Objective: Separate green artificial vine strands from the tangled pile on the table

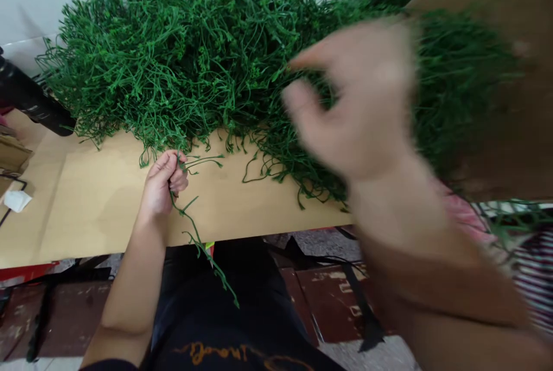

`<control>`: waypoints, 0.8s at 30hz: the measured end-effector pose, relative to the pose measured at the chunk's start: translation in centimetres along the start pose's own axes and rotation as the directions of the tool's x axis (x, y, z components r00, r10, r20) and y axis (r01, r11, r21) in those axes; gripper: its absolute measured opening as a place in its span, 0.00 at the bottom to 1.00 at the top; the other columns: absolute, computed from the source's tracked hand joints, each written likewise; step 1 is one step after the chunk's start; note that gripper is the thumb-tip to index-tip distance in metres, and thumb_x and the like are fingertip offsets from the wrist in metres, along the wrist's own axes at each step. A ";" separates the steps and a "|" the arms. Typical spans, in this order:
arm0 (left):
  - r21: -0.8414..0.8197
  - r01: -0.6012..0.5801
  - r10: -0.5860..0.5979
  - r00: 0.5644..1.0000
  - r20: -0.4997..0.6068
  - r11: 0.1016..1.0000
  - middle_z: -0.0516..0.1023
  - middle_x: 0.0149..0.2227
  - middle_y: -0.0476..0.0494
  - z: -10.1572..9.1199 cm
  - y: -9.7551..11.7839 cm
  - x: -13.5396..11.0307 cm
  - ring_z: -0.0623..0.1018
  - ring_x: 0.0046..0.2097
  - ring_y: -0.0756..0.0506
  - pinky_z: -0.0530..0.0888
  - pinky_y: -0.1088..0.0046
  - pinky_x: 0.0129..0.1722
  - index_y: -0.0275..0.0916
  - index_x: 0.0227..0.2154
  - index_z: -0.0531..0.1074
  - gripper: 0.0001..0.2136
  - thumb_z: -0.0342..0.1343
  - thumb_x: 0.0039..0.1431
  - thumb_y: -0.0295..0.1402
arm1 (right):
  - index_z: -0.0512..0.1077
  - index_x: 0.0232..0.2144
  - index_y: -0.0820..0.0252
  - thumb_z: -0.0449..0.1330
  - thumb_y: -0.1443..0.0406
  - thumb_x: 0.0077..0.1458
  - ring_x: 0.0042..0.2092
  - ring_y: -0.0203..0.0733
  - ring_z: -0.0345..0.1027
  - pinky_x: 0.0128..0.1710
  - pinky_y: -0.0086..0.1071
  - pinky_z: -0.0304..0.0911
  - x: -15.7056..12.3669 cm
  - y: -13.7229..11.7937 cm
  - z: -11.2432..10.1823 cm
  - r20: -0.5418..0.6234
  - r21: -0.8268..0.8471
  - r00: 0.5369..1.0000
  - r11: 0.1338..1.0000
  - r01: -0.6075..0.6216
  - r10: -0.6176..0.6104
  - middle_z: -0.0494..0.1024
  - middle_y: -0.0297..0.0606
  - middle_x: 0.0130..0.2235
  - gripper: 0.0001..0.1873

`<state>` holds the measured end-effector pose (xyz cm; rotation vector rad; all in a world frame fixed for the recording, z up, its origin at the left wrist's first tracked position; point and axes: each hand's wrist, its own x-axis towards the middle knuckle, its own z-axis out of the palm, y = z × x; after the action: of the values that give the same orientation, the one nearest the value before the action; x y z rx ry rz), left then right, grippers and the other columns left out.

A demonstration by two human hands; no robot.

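Note:
My left hand (166, 178) is closed in a pinch around a green artificial plant stem (196, 233). Its thin, branching lower end hangs past the table edge in front of my dark shirt, and a few short sprigs stick out to the right of my fingers. My right hand (358, 94), blurred by motion, is raised over the right part of a large heap of similar green stems (185, 54). Its thumb and index finger are apart, with nothing visible between them; the other fingers are hidden.
The tan tabletop (99, 198) runs under the heap. A black bottle (32, 94) leans at the left. On the right stands a brown cardboard box (518, 140), with more green stems against it. A small white object (17, 200) lies at the far left. White tiles form the wall behind.

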<state>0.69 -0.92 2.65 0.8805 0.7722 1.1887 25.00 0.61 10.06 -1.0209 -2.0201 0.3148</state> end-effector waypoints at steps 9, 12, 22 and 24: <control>0.087 -0.025 0.029 0.999 -0.041 0.996 0.51 0.12 0.60 -0.4 -0.6 0.2 0.49 0.15 0.58 0.48 0.82 0.14 0.38 0.26 0.68 0.09 0.59 0.50 0.39 | 0.65 0.35 0.65 0.49 0.63 0.58 0.30 0.31 0.60 0.32 0.27 0.57 -1.6 -1.9 12.5 0.282 0.351 0.953 0.912 -0.212 0.113 0.70 0.36 0.30 0.10; 0.108 -0.032 0.036 0.998 -0.043 0.994 0.52 0.12 0.59 -0.1 -0.6 0.4 0.49 0.15 0.58 0.48 0.82 0.14 0.38 0.26 0.69 0.10 0.60 0.49 0.40 | 0.64 0.28 0.64 0.49 0.64 0.57 0.27 0.28 0.53 0.28 0.25 0.51 -1.7 -1.5 12.1 0.258 0.397 0.957 0.888 -0.231 0.134 0.62 0.31 0.25 0.09; 0.185 -0.044 0.069 0.989 -0.132 0.982 0.56 0.15 0.59 0.0 -0.7 0.4 0.51 0.15 0.59 0.49 0.81 0.14 0.38 0.23 0.67 0.14 0.64 0.43 0.41 | 0.63 0.25 0.64 0.51 0.67 0.54 0.31 0.31 0.55 0.31 0.27 0.53 -1.8 -1.2 12.4 0.292 0.436 0.954 0.878 -0.196 0.068 0.61 0.33 0.26 0.08; 0.188 -0.043 0.068 0.990 -0.125 0.981 0.56 0.14 0.59 0.0 -0.7 0.5 0.51 0.15 0.59 0.49 0.81 0.13 0.38 0.23 0.67 0.14 0.64 0.43 0.41 | 0.64 0.27 0.64 0.51 0.68 0.54 0.31 0.31 0.56 0.31 0.27 0.53 -1.8 -1.2 12.3 0.293 0.417 0.954 0.889 -0.191 0.067 0.63 0.34 0.27 0.06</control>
<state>1.13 -0.55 1.99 0.9891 0.9823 1.2474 15.49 0.14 1.98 -0.8556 -1.9850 0.9876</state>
